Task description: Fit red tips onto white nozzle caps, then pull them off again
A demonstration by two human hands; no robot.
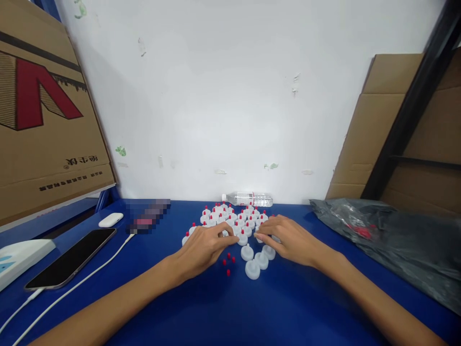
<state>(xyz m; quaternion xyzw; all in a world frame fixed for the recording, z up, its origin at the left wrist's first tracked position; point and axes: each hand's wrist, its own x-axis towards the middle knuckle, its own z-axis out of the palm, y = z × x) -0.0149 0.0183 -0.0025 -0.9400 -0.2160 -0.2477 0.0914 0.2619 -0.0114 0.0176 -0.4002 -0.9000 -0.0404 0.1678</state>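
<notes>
white caps stand upright, red tips loose beside.

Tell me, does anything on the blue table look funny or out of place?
Yes. A clear plastic water bottle lies on its side by the white wall. Four white plastic caps lack red tips, and a few tiny red plugs lie loose near the left hand.

near edge of counter: bare, open | middle: white caps crowd together, loose red plugs | left: phone, cable | right: black bag | back: bottle against wall
</notes>
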